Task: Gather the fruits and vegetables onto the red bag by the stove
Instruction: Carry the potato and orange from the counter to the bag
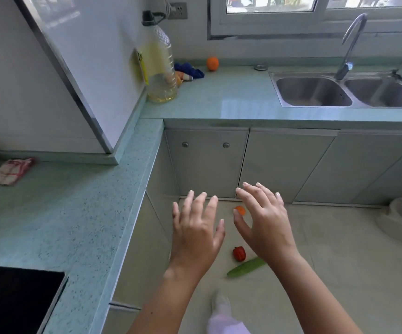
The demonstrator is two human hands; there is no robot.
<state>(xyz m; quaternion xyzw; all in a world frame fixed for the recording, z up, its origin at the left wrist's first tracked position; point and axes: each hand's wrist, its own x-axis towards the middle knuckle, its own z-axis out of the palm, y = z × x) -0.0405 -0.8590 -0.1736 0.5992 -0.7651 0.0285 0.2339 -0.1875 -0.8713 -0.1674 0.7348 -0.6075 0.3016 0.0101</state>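
Hovering above the floor (pixel 339 261), the left hand (pixel 195 227) and the right hand (pixel 265 220) hang side by side near 6 o'clock in the view, palms down. Their fingers (pixel 201 203) are spread and loosely straight, holding nothing. Below them lie three of the things to gather. A small orange fruit (pixel 239 210) sits partly behind the right thumb. A red pepper (pixel 239 253) lies between the two wrists. A cucumber (pixel 246 267) lies just beside the pepper at its 5 o'clock, its far end hidden under the right forearm. A fourth, an orange (pixel 212 63), sits on the surface (pixel 62 213) up at 12 o'clock, near a blue cloth (pixel 190 70) and a big oil bottle (pixel 159 63), with the sink (pixel 315 90) at 2 o'clock. The red bag (pixel 14 169), as I judge the red-checked bundle to be, lies on the surface at 9 o'clock, beyond the stove (pixel 14 297) at 7 o'clock. The pepper looks light, hollow and glossy, so a cupping hold round its shoulders should serve better than a squeeze. The cucumber looks stiff and smooth, best taken about its middle so it does not tip. The round fruits look firm but apt to roll, so the fingers should close over the top.
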